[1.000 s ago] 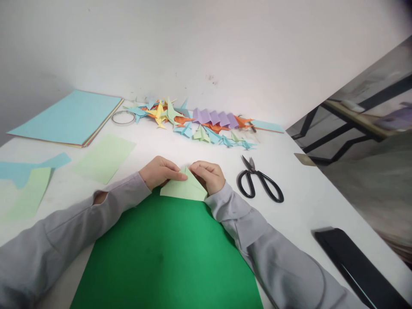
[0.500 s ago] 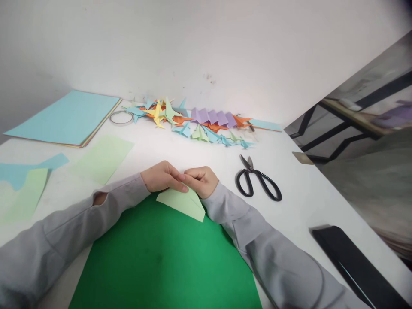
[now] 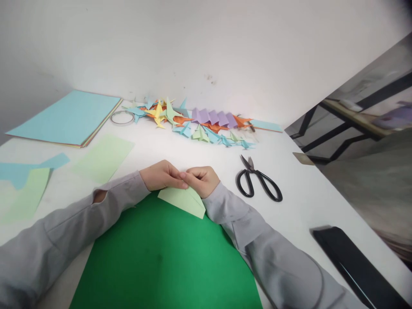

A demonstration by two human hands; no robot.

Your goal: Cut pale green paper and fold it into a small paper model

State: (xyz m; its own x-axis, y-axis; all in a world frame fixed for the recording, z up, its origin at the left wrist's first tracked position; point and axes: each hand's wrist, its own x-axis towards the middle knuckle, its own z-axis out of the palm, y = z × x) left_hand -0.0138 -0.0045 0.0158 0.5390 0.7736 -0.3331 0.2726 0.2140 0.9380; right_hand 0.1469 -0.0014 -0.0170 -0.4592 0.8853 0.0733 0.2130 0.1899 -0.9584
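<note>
A pale green folded paper [image 3: 183, 200] rests over the far edge of a big dark green sheet [image 3: 167, 257]. My left hand [image 3: 162, 176] pinches its upper edge from the left, fingers closed. My right hand [image 3: 202, 180] is curled and grips the same edge from the right; the two hands' fingertips meet at the top of the fold. Both arms wear grey sleeves.
Black scissors [image 3: 259, 183] lie right of my hands. Several folded paper figures [image 3: 193, 122] line the wall, beside a tape roll [image 3: 122, 117]. A stack of coloured paper [image 3: 69, 118] and loose sheets [image 3: 103, 158] lie left. A black flat object [image 3: 354, 268] sits near the table's right edge.
The folded paper has swung from a flat triangle with its point up to a slanted shape pointing down and right; my hands have drawn together at its upper edge.
</note>
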